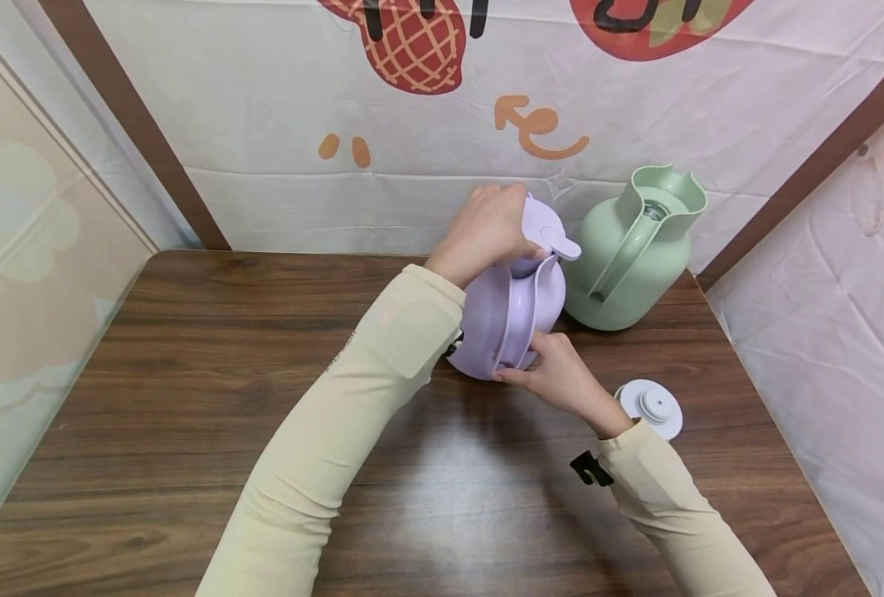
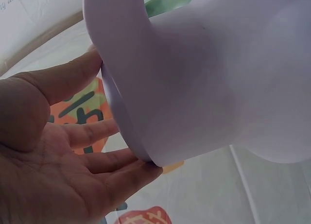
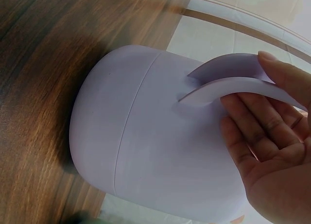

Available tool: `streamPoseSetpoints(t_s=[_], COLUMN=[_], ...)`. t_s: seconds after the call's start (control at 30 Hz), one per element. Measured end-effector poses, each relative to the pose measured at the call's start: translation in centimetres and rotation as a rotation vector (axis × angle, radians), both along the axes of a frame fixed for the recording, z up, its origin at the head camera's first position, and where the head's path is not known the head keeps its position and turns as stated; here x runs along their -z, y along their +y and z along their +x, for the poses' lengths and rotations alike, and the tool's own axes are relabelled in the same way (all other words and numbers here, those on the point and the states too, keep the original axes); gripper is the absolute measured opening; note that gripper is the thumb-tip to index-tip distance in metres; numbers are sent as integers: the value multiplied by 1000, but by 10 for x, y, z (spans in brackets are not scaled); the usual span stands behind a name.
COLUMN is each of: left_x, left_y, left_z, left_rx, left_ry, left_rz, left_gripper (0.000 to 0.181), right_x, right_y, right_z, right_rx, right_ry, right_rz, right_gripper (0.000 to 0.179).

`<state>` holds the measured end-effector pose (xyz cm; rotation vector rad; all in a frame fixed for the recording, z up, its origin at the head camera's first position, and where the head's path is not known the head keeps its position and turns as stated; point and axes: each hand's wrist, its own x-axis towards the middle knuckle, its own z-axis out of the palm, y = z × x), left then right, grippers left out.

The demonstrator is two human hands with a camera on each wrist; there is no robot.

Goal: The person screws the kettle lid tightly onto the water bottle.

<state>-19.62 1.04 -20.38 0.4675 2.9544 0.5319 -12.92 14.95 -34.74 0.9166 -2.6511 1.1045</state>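
Note:
A lilac vacuum jug (image 1: 479, 323) stands on the wooden table near the back wall, its handle facing me. My left hand (image 1: 487, 228) is over its top, with thumb and fingers spread around the rim of the lilac lid (image 1: 542, 220). In the left wrist view the fingertips touch the edge of that lid (image 2: 121, 122), which sits in the jug's mouth. Low on the jug, my right hand (image 1: 561, 377) holds the handle (image 1: 518, 319). The right wrist view shows the thumb on top of the handle (image 3: 228, 88) and the fingers curled beneath it.
Close behind the lilac jug on the right stands a green jug (image 1: 629, 265) with an uncovered mouth. A white round stopper (image 1: 654, 406) lies on the table (image 1: 263, 332) beside my right wrist. Printed cloth (image 1: 263, 99) hangs along the back and sides.

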Motion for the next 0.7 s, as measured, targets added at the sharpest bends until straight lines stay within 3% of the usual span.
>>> streamPoseSetpoints(t_s=[0.7], left_x=[2], left_y=[-1], left_z=[-1], left_rx=[6], left_ry=[-11], left_rz=[26], left_gripper=[67], right_x=[2], right_y=[1], right_z=[0], right_rx=[-1], right_ry=[-6], right_rz=[-8], right_gripper=[27])
